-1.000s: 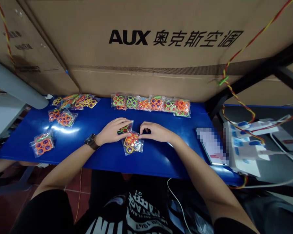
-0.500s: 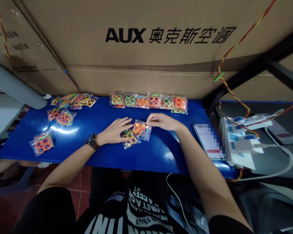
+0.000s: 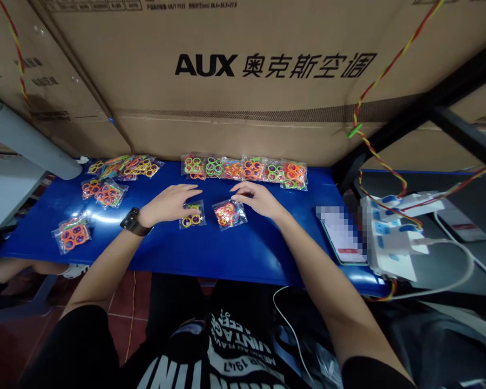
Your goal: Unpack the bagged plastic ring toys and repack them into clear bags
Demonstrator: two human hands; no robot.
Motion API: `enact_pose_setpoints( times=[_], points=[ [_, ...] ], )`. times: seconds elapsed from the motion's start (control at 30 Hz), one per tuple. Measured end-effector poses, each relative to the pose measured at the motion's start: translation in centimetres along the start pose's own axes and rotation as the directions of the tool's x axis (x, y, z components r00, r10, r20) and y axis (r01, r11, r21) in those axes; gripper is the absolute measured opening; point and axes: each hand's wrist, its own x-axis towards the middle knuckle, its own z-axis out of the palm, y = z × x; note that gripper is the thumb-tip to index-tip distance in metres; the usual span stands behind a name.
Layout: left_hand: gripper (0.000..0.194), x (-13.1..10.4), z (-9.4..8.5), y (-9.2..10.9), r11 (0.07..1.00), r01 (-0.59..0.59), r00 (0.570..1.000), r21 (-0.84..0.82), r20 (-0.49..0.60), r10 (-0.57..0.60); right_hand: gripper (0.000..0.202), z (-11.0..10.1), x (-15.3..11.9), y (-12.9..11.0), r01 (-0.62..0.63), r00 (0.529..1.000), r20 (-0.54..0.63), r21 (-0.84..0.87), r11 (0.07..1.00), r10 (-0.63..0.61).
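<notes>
My left hand point(image 3: 170, 204), with a dark watch on its wrist, hovers with fingers apart beside and partly over a clear packet of yellow rings point(image 3: 191, 220). A second packet, with red and yellow pieces point(image 3: 228, 213), lies flat on the blue table point(image 3: 243, 254) just right of it. Over that packet's upper right edge is my right hand point(image 3: 256, 198), its fingers loosely curved and apart, holding nothing. The two packets lie apart from each other.
Several ring packets point(image 3: 253, 169) form a row along the back, against a large cardboard box point(image 3: 267, 119). More packets point(image 3: 110, 193) lie at the left. On the right are a phone point(image 3: 344, 237) and a power strip point(image 3: 389, 232) with cables. A person's leg point(image 3: 14, 269) shows lower left.
Both hands have drawn apart, and my right hand has let go of the red and yellow packet. The yellow-ring packet has moved left, away from the other, which has shifted slightly left.
</notes>
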Motion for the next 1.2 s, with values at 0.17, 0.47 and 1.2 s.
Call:
enact_pose_setpoints(
  times=[0.17, 0.47, 1.2],
  points=[
    [0.058, 3.2, 3.2, 4.9, 0.875, -0.008, 0.999, -0.483, -0.031, -0.007, 0.038, 0.6, -0.3, -1.2, 0.043, 0.999, 0.002, -0.012, 0.999, -0.043],
    [0.023, 3.2, 7.0, 4.9, 0.55, 0.145, 0.967, -0.822, -0.001, -0.256, 0.042, 0.6, -0.8, -1.9, 0.107, 0.993, 0.052, -0.108, 0.988, -0.101],
    [0.021, 3.6, 7.1, 4.4, 0.549, 0.113, 0.963, -0.828, -0.045, -0.265, 0.034, 1.0, -0.8, -1.6, 0.047, 0.996, 0.076, -0.056, 0.997, -0.042]
  ],
)
